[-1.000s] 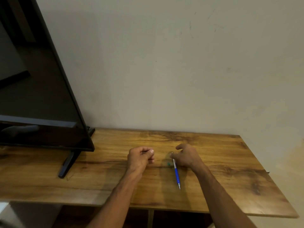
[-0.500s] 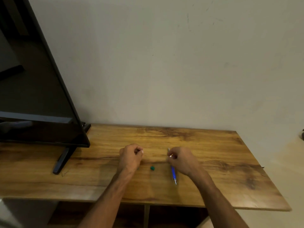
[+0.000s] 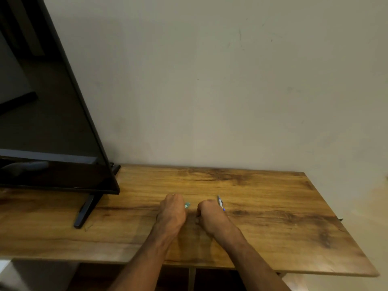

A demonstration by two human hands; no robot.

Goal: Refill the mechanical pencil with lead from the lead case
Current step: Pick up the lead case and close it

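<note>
Both fists rest close together on the wooden table (image 3: 262, 227). My left hand (image 3: 172, 213) is closed around a small clear, teal-tinted lead case (image 3: 187, 205), of which only the tip shows past my fingers. My right hand (image 3: 211, 216) is closed around the blue and silver mechanical pencil (image 3: 220, 203). Its upper end sticks out behind my knuckles and points away from me; the rest is hidden in my fist. A narrow gap separates the two hands.
A large black television (image 3: 48, 114) stands at the left, its foot (image 3: 86, 213) reaching onto the table near my left hand. A plain wall rises behind the table. The table's front edge (image 3: 210, 264) runs just below my forearms.
The pencil lay on the table under my right hand; now my right fist holds it up. My hands have drawn closer together. The small green piece on the table is no longer visible.
</note>
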